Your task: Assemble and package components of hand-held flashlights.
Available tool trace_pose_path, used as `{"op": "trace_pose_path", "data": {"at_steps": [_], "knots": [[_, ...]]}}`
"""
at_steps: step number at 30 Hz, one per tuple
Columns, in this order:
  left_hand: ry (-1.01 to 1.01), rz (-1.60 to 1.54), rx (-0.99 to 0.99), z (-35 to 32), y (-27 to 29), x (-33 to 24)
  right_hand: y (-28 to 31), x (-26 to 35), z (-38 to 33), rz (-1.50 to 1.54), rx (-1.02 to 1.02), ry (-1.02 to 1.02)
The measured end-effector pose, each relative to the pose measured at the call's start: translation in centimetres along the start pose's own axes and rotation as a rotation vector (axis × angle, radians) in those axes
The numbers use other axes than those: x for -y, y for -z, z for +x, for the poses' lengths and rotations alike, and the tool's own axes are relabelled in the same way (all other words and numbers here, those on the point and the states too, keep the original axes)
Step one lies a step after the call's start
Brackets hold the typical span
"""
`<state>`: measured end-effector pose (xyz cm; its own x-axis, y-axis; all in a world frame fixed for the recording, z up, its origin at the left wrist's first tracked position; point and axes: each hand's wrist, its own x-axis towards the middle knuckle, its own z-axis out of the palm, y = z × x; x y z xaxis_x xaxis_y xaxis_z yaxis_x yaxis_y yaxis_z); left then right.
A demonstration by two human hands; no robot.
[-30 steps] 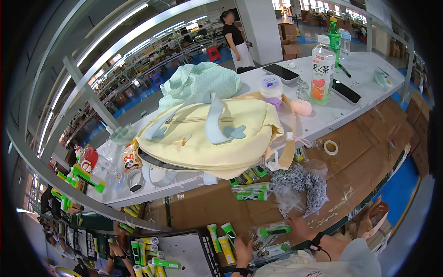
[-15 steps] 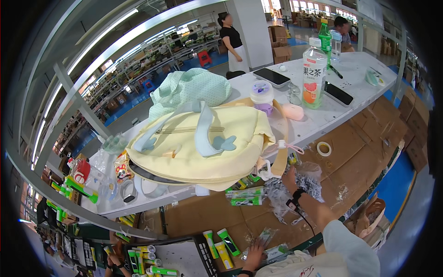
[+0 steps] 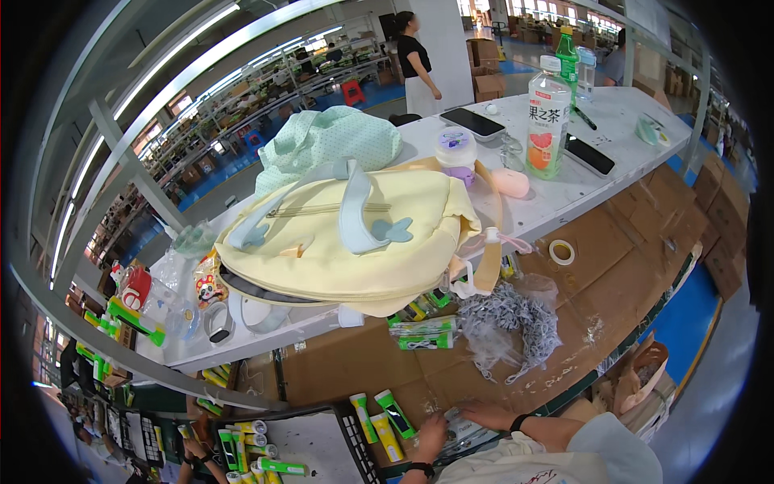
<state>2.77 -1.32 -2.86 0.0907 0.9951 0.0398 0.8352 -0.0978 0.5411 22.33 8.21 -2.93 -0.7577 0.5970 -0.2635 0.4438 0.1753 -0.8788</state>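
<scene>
At the lower edge, my left hand [image 3: 433,433] has its fingers closed at the edge of a clear plastic bag [image 3: 465,436] lying on the cardboard-covered bench. My right hand [image 3: 488,415] reaches in from the right, its fingers together at the bag's top; whatever they pinch is too small to make out. Just left of my left hand lie a yellow flashlight [image 3: 387,438], a green-and-black flashlight [image 3: 395,414] and a yellow-green flashlight [image 3: 364,418]. Beyond my hands, a heap of grey cables [image 3: 524,323] spills from a clear bag.
A pale yellow bag [image 3: 347,234] covers much of the white shelf [image 3: 548,214]. A drink bottle [image 3: 547,121] and phones stand or lie there too. A roll of tape [image 3: 562,252] rests on the cardboard. At lower left, a black tray [image 3: 355,444] borders more flashlights and another person's hands [image 3: 196,452].
My right hand has left the cable heap and come down beside my left hand at the clear bag. My left hand has shifted slightly and its fingers have drawn in.
</scene>
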Motion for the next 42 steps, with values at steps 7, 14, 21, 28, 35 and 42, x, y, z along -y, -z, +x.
{"op": "trace_pose_path", "data": {"at_steps": [7, 14, 21, 28, 35, 42], "knots": [[0.139, -0.044, -0.132, 1.9, 3.3, -5.3, 3.9, 4.8, 1.0, -0.79, -0.002, 0.423], [-0.005, -0.097, -0.158, 0.0, 7.1, -3.7, 8.3, 8.8, -0.3, -0.892, -0.021, 0.559], [0.127, -0.176, -0.178, -5.1, 7.8, -5.1, 7.7, 12.0, -2.2, -0.729, 0.113, 0.522], [0.415, -0.271, -0.146, -5.4, 10.3, -6.9, 5.7, 14.6, -2.0, -0.48, -0.011, 0.668], [0.15, -0.225, -0.218, -3.4, 12.0, -8.3, 2.5, 14.8, -0.9, -0.56, -0.027, 0.637], [0.109, -0.45, -0.043, -7.0, 12.5, -8.1, 3.3, 14.3, 0.7, -0.336, 0.546, 0.41]]}}
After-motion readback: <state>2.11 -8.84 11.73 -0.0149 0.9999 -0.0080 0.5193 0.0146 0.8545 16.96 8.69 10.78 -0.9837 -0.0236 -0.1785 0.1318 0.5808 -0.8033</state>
